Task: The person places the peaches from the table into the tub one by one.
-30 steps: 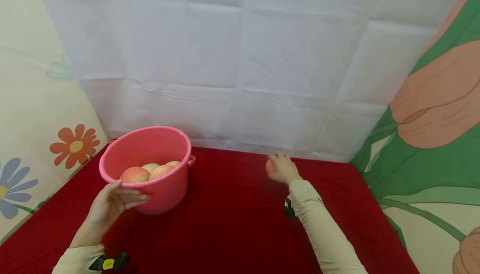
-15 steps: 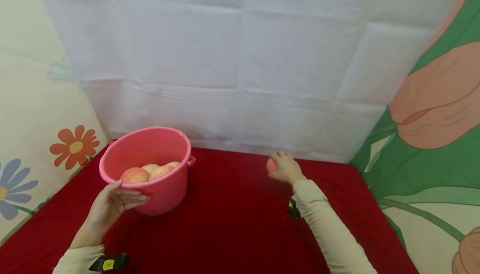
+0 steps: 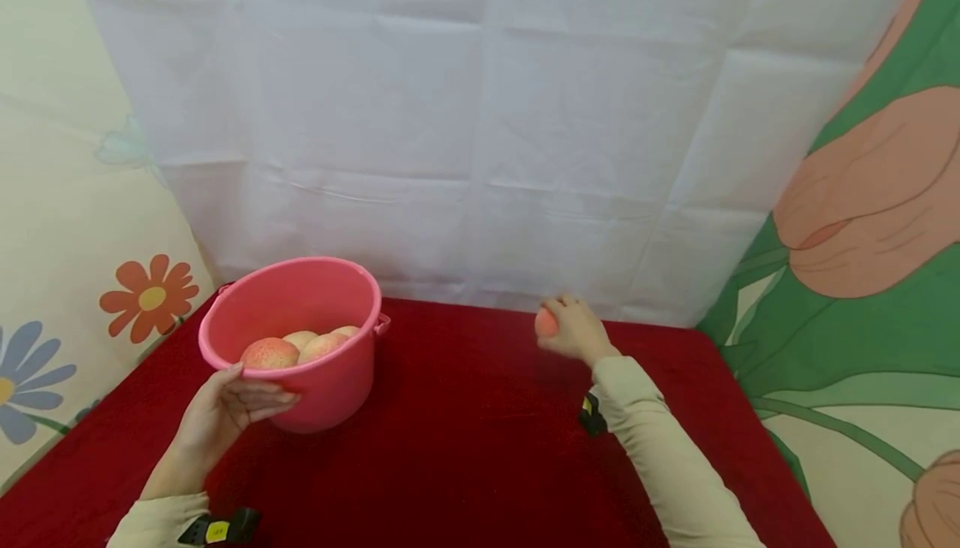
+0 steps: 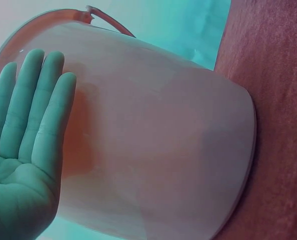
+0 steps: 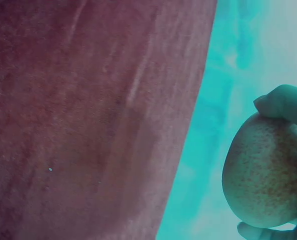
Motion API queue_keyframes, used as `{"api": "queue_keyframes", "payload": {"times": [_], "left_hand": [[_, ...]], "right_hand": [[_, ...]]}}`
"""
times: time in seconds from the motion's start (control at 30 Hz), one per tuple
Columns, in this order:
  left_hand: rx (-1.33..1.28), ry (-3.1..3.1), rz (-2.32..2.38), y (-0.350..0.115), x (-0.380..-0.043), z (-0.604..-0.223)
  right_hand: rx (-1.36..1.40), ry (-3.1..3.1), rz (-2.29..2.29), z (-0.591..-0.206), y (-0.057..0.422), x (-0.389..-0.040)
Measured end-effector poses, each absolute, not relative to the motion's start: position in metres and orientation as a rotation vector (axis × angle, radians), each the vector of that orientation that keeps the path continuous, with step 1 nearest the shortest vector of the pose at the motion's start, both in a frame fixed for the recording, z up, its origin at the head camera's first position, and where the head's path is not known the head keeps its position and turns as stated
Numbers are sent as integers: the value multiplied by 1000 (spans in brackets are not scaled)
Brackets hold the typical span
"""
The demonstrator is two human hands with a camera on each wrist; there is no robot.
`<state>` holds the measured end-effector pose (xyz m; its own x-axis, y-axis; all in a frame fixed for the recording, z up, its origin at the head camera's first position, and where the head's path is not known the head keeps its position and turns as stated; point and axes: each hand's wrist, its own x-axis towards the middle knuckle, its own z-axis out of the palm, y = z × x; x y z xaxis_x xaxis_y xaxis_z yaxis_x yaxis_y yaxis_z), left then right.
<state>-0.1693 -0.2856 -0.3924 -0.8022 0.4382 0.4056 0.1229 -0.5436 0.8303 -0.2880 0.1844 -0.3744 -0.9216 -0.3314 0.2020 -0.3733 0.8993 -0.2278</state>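
On the left of the head view stands a pink bucket (image 3: pixel 330 390), with several peaches (image 3: pixel 270 353) inside. My left hand (image 3: pixel 217 415) holds the bucket's near rim, its thumb at the edge. In the left wrist view the fingers (image 4: pixel 51 120) lie straight along the bucket's outer wall (image 4: pixel 153 130); the thumb is hidden there. My right hand (image 3: pixel 576 331) grips a single peach (image 3: pixel 546 323) near the back of the table. The right wrist view shows this speckled peach (image 5: pixel 263 172) between thumb and fingers, off the table.
A red cloth (image 3: pixel 465 431) covers the table. Behind it hangs a white sheet (image 3: pixel 480 132). Flower-printed cloth borders the left and right sides. The bucket's handle loop (image 3: pixel 382 323) sticks out at its right.
My right hand has shifted slightly to the right with the peach, and more of the peach shows. The left hand and the bucket have stayed in place.
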Motion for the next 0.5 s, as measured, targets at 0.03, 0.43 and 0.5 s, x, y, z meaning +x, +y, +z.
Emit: {"api": "queue_keyframes", "payload": {"times": [0.03, 0.43, 0.5], "left_hand": [[885, 1389, 2447, -286, -169, -393], [877, 1404, 2447, -286, -169, -393], [882, 1404, 2447, -286, -169, -394]], "right_hand": [[540, -2910, 392, -373, 185, -288], [533, -2870, 488, -351, 188, -284], [538, -2857, 488, -349, 188, -283]]}}
